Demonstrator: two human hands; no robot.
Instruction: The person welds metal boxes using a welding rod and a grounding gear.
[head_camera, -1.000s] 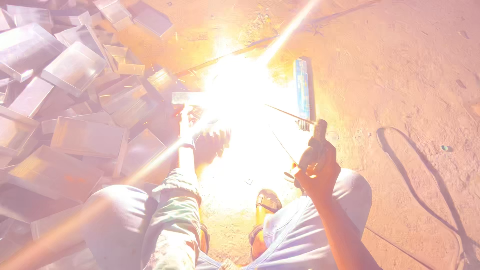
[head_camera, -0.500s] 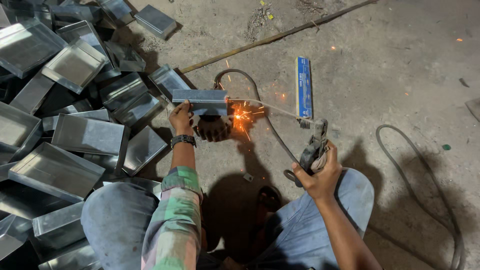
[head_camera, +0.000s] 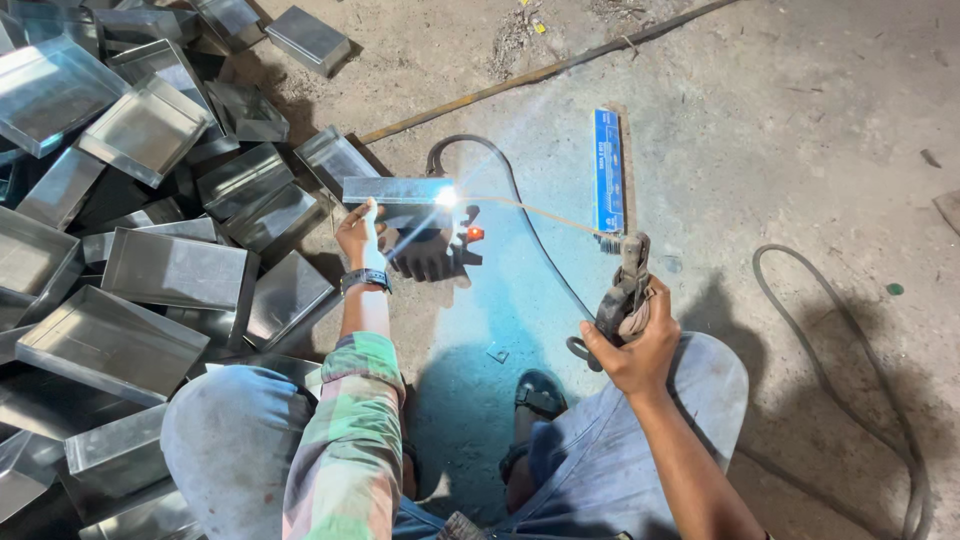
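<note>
My left hand (head_camera: 358, 228) holds the near edge of a shiny sheet-metal tray (head_camera: 396, 190) standing on the concrete floor. My right hand (head_camera: 630, 340) grips a welding electrode holder (head_camera: 620, 285). Its thin rod (head_camera: 540, 212) reaches left to the tray's right end, where a bright white arc (head_camera: 446, 197) burns. A small orange glowing spot (head_camera: 474, 233) lies just below it, beside a dark clamp-like block (head_camera: 430, 255). I squat with both knees in view.
A big heap of similar metal trays (head_camera: 150, 240) fills the left side. A blue flat packet (head_camera: 608, 170) lies beyond the holder. Black cables (head_camera: 830, 350) snake across the floor on the right, and a long rusty bar (head_camera: 540, 72) lies behind.
The blinding flare of a second ago died to a few sparks, and now a small white arc burns at the tray's end. Both hands stay almost in place.
</note>
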